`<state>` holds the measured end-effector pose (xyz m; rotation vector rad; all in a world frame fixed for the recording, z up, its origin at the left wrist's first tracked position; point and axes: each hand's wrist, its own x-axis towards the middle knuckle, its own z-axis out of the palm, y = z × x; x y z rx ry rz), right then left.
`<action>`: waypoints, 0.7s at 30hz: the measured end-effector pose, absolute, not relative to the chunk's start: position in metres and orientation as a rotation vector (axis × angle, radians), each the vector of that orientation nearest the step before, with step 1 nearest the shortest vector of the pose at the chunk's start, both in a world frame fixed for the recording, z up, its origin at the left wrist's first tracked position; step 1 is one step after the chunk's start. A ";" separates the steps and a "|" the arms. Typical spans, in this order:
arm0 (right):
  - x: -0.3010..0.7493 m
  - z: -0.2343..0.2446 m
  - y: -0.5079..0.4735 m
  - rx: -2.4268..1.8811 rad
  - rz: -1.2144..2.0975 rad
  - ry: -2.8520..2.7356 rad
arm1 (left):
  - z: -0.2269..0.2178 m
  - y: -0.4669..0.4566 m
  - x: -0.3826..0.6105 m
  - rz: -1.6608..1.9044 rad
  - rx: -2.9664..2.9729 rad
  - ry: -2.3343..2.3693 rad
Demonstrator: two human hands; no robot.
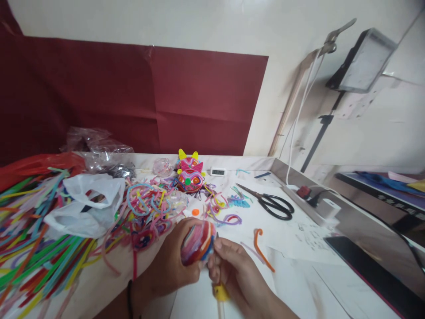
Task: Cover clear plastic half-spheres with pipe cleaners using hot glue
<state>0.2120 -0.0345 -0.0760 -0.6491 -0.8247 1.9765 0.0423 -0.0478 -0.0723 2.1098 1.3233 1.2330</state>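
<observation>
My left hand is wrapped round a rounded piece striped in pink, red, orange and blue, which looks covered in fuzzy stems. At its right edge, my right hand is closed in a pinch, thumb near a thin dark tip. A slim tool with a yellow part passes under the right fingers; its exact kind is blurred. Just beyond the hands lie an orange disc and a purple pipe cleaner loop. An orange pipe cleaner curls to the right of the right hand.
Black-handled scissors lie at the right, near a dark phone-like slab and a power strip. Colourful pipe cleaners and a white plastic bag cover the left. Decorated animal heads and a small digital display stand behind.
</observation>
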 end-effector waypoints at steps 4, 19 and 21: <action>0.213 -0.072 -0.036 -0.668 1.954 -0.871 | -0.074 -0.046 0.040 1.173 2.012 1.327; 0.214 -0.079 -0.038 -0.818 1.833 -1.022 | -0.077 -0.046 0.039 1.163 1.960 1.294; 0.215 -0.077 -0.037 -0.810 1.853 -1.023 | -0.076 -0.045 0.038 1.142 1.933 1.281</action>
